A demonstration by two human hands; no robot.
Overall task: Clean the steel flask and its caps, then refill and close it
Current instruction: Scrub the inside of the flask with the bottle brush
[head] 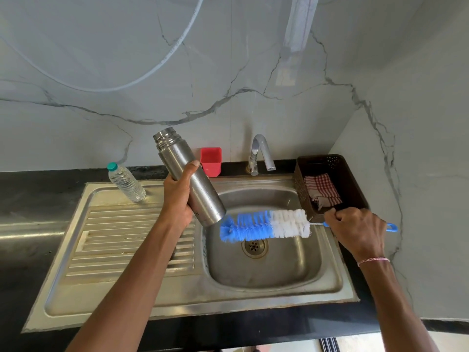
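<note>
Steel sink, left hand gripping flask, seemingly uncapped, right hand holding brush

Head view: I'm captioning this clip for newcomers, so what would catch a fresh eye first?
The uncapped steel flask, tilted in the grip of the left hand over the sink. Beside it, the blue-and-white bottle brush is held level by the right hand, its tip near the flask's base.

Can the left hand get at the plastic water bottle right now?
Probably not to grasp it: the left hand grips the steel flask. Nothing stands between it and the water bottle, though.
</note>
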